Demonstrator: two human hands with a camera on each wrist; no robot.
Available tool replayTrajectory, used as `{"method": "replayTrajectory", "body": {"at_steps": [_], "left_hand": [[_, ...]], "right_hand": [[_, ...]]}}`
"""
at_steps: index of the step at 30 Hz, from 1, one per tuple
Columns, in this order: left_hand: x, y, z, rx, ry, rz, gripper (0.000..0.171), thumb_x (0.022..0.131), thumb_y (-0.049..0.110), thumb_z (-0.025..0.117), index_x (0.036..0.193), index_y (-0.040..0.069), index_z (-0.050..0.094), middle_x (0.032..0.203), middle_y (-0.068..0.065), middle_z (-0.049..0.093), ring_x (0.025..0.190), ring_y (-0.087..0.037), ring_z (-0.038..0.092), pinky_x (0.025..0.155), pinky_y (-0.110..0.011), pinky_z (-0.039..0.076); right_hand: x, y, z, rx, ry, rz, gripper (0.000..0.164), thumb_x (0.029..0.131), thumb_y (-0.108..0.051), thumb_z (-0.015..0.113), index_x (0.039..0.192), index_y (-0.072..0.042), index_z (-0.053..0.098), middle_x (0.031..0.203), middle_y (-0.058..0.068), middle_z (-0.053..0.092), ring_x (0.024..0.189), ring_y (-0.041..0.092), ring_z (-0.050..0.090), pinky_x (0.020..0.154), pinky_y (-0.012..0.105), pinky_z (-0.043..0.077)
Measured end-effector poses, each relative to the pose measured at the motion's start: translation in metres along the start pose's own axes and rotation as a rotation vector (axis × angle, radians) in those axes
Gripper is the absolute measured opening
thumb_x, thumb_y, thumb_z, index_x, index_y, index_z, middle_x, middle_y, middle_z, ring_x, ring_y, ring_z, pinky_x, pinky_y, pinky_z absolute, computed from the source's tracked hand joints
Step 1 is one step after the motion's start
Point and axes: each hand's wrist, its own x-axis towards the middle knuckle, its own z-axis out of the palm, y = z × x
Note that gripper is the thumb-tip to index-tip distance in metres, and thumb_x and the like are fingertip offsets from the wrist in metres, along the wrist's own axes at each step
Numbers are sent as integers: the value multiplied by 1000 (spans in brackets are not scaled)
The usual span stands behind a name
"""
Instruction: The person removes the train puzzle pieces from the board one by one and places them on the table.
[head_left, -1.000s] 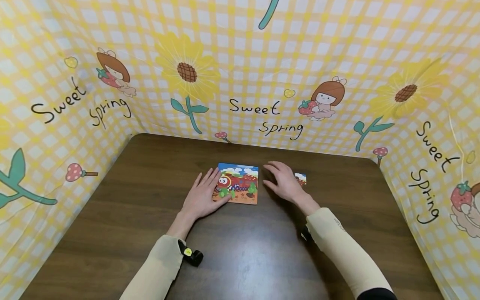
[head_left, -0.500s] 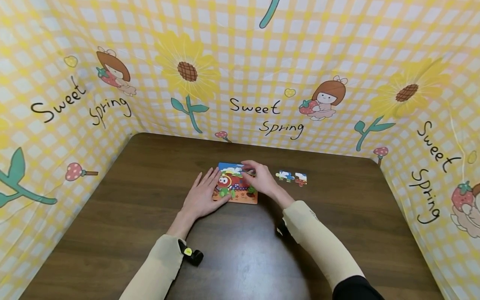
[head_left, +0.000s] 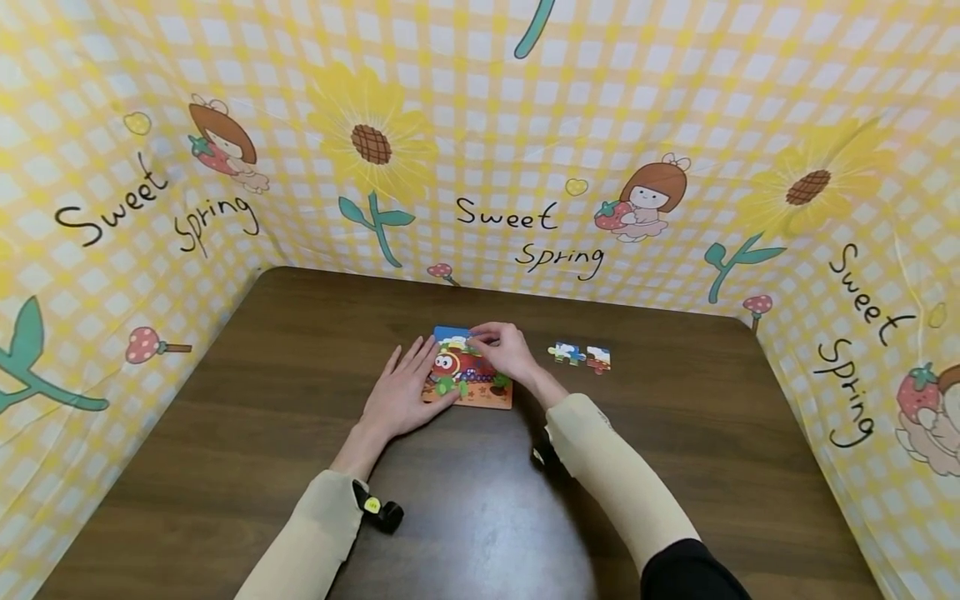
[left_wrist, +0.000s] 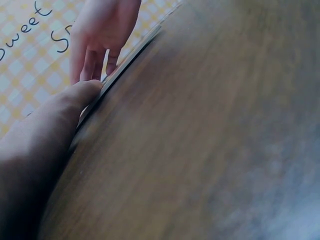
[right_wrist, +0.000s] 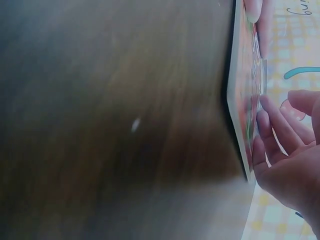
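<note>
A jigsaw puzzle board (head_left: pixel 480 396), printed with a red cartoon train, blue sky and orange ground, lies near the far part of the table. My left hand (head_left: pixel 397 398) rests on its left side with fingers spread and thumb along the near edge. Over the upper right of the board is my right hand (head_left: pixel 508 350). In the right wrist view, several bent fingertips (right_wrist: pixel 262 117) touch the board's face, and another digit stands apart from them. I see no piece between the fingers. The right hand hides part of the picture.
Two loose puzzle pieces, a blue-and-green one (head_left: pixel 567 353) and a blue-and-red one (head_left: pixel 598 359), lie right of the board. A yellow checked cloth (head_left: pixel 510 142) rises behind and beside the dark wooden table (head_left: pixel 465 492).
My right hand has moved left from beside the loose pieces onto the board, uncovering the blue-and-green piece. The left hand stays in place on the board.
</note>
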Motion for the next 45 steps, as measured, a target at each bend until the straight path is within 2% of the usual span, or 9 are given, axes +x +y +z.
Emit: {"method": "replayTrajectory", "body": {"at_steps": [5,11,19,24,27,30,32,40,45], "left_hand": [[0,-2,2,-7,-9,-1,104,101,81,52,177,16,23,187,-2,18,175,-25,15,143,-57,6],[0,-2,0,-4,-3,0,104,101,80,53,177,16,23,186,-2,19,175,-25,15,143,-57,6],[1,1,1,-11,-4,3,104,101,80,54,177,15,25,186,-3,20,175,-26,16,143,-57,5],[1,1,2,-13,-2,7,104,101,80,53,177,14,25,186,-3,19,175,-26,15,143,-57,5],[1,0,1,-9,-4,9,104,102,80,51,177,14,23,186,-2,18,175,-26,15,143,-57,5],[0,0,-1,-11,-2,12,104,102,80,53,177,14,24,186,-3,19,175,-27,15,143,-58,5],[0,-2,-2,-13,-1,13,103,102,79,54,176,14,24,186,-4,19,175,-27,15,142,-59,5],[2,-5,1,-8,4,19,98,102,78,54,176,18,30,186,-4,19,175,-28,15,142,-59,5],[3,-3,1,-7,-2,20,97,102,78,54,176,20,29,187,-3,17,175,-27,14,143,-58,5]], "right_hand": [[1,-4,7,49,-4,42,30,108,-20,73,130,-1,79,123,19,82,115,33,78,94,42,65],[5,-9,12,125,0,123,34,104,-12,76,136,1,76,122,20,82,117,33,76,99,41,64],[9,-9,17,-7,6,99,41,98,-8,82,139,-4,76,116,14,81,98,21,69,105,38,48],[7,-5,17,79,-1,92,43,99,-4,79,142,-6,74,119,16,81,97,17,67,90,28,53],[7,-4,18,91,0,86,46,99,-4,80,144,-9,73,120,15,83,103,24,71,112,34,45],[9,-4,19,75,7,70,46,99,-8,82,144,-11,73,118,13,84,117,31,74,131,54,21],[9,-4,21,79,7,63,47,99,-10,83,144,-11,73,117,11,85,123,31,73,133,57,14],[9,-2,22,73,35,51,45,100,-14,82,144,-10,73,117,11,85,141,30,65,130,56,19],[7,0,21,83,58,72,42,103,-18,79,144,-10,73,116,11,85,147,29,60,139,57,9]]}}
